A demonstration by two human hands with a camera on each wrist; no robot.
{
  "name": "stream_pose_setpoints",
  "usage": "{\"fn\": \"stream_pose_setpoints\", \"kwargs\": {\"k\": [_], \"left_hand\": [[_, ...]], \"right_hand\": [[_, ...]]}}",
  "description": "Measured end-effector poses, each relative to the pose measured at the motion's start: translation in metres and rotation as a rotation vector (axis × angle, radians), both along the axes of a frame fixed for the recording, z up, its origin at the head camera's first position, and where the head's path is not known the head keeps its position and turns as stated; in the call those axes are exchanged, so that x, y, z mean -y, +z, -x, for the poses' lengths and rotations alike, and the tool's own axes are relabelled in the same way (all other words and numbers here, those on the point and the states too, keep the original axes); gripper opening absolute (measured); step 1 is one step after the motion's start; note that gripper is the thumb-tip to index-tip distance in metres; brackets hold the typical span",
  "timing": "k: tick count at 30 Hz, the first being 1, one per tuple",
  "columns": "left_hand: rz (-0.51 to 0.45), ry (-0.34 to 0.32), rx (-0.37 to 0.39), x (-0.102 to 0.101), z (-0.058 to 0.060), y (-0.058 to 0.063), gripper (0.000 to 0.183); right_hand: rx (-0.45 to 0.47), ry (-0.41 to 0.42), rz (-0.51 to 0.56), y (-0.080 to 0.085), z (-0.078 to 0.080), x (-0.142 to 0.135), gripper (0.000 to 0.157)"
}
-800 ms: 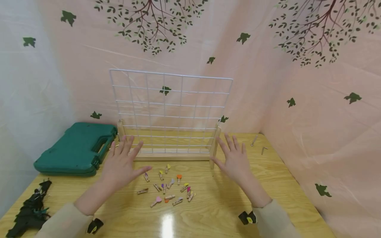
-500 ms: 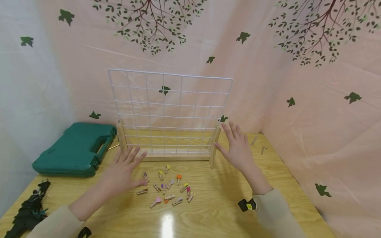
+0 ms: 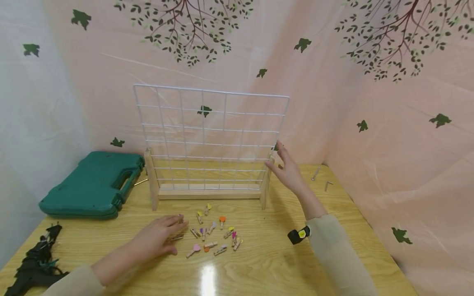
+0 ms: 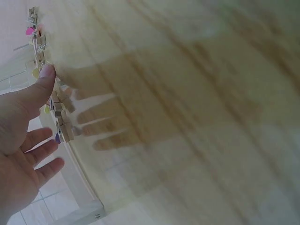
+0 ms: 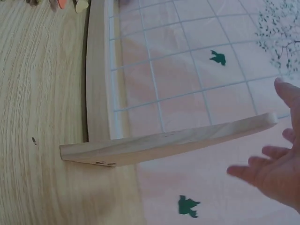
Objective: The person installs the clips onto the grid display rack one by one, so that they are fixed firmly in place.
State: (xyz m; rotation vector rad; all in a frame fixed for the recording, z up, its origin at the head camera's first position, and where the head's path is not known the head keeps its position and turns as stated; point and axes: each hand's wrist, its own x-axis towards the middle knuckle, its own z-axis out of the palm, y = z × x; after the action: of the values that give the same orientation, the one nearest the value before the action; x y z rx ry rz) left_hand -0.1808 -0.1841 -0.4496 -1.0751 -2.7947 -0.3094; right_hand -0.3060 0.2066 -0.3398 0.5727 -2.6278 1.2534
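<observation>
Several small wooden clothespins with coloured heart and round tops lie scattered on the table, among them an orange-topped clothespin point(image 3: 222, 222) and a pink-topped clothespin point(image 3: 194, 250). My left hand point(image 3: 157, 238) hovers low at the left side of this group, fingers relaxed and thumb apart, partly hiding a clothespin point(image 3: 177, 237). The left wrist view shows nothing gripped by it. A white wire grid point(image 3: 203, 130) stands upright in a wooden stand point(image 3: 209, 197) behind them. Beside the stand's right post point(image 5: 164, 143), my right hand point(image 3: 290, 172) is raised with thumb and fingers apart, holding nothing.
A green plastic case point(image 3: 92, 185) lies at the back left, with a brass-coloured rod point(image 3: 140, 182) by it. A black object point(image 3: 38, 257) sits at the left edge. On the right are a bolt point(image 3: 316, 173) and a hex key point(image 3: 328, 186). Printed cloth hangs behind.
My left hand has come down and towards me from in front of the stand to the clothespins. My right hand has risen slightly to the top of the right post, its fingers less spread.
</observation>
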Motion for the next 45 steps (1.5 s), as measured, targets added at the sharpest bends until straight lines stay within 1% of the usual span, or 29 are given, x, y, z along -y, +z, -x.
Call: {"fn": "stream_pose_setpoints", "kwargs": {"k": [3, 6, 9, 12, 16, 17, 19, 21, 23, 26, 28, 30, 32, 34, 36, 39, 40, 43, 45], "left_hand": [[-0.011, -0.017, 0.007, -0.001, 0.000, -0.001, 0.060], [-0.042, -0.033, 0.015, -0.001, 0.000, -0.004, 0.046], [-0.086, -0.050, 0.005, 0.000, 0.001, -0.008, 0.033], [-0.119, -0.065, -0.038, 0.001, 0.004, -0.011, 0.023], [-0.125, -0.067, -0.070, 0.002, 0.008, -0.011, 0.013], [-0.122, -0.065, -0.069, 0.002, 0.009, -0.010, 0.012], [-0.120, -0.050, -0.043, 0.001, 0.010, -0.008, 0.010], [-0.127, -0.017, 0.009, -0.001, 0.012, -0.004, 0.007], [-0.165, 0.025, 0.089, -0.003, 0.013, 0.001, 0.007], [-0.251, 0.097, 0.207, -0.006, 0.017, 0.010, 0.009], [-0.311, 0.114, 0.262, -0.006, 0.019, 0.017, 0.011], [-0.355, 0.110, 0.291, -0.005, 0.023, 0.022, 0.018], [-0.396, 0.095, 0.303, -0.003, 0.026, 0.030, 0.024], [-0.430, 0.084, 0.273, -0.002, 0.029, 0.038, 0.026], [-0.465, 0.104, 0.241, 0.000, 0.031, 0.047, 0.023], [-0.498, 0.172, 0.227, 0.004, 0.032, 0.065, 0.017], [-0.502, 0.207, 0.232, 0.005, 0.032, 0.072, 0.016], [-0.521, 0.310, 0.283, 0.012, 0.035, 0.090, 0.012], [-0.549, 0.367, 0.290, 0.019, 0.037, 0.100, 0.014]], "right_hand": [[0.055, 0.068, 0.151, 0.003, -0.002, 0.003, 0.066], [0.090, 0.126, 0.293, 0.004, -0.005, 0.006, 0.052], [0.112, 0.145, 0.388, -0.002, 0.000, 0.005, 0.041], [0.119, 0.139, 0.432, -0.004, 0.002, 0.006, 0.037], [0.103, 0.124, 0.429, -0.008, 0.005, 0.007, 0.037], [0.100, 0.120, 0.428, -0.009, 0.006, 0.007, 0.037], [0.096, 0.117, 0.434, -0.013, 0.009, 0.006, 0.037], [0.097, 0.115, 0.448, -0.017, 0.013, 0.005, 0.038], [0.097, 0.113, 0.459, -0.021, 0.016, 0.004, 0.039], [0.091, 0.110, 0.468, -0.026, 0.019, 0.003, 0.040], [0.084, 0.108, 0.465, -0.026, 0.019, 0.002, 0.040], [0.075, 0.106, 0.455, -0.026, 0.019, 0.002, 0.039], [0.070, 0.108, 0.452, -0.026, 0.019, 0.002, 0.039], [0.068, 0.109, 0.451, -0.025, 0.019, 0.002, 0.038], [0.067, 0.109, 0.453, -0.025, 0.019, 0.003, 0.039], [0.068, 0.108, 0.460, -0.025, 0.019, 0.004, 0.039], [0.070, 0.108, 0.462, -0.025, 0.019, 0.004, 0.039], [0.077, 0.106, 0.471, -0.026, 0.019, 0.003, 0.039], [0.081, 0.104, 0.475, -0.026, 0.020, 0.003, 0.038]]}}
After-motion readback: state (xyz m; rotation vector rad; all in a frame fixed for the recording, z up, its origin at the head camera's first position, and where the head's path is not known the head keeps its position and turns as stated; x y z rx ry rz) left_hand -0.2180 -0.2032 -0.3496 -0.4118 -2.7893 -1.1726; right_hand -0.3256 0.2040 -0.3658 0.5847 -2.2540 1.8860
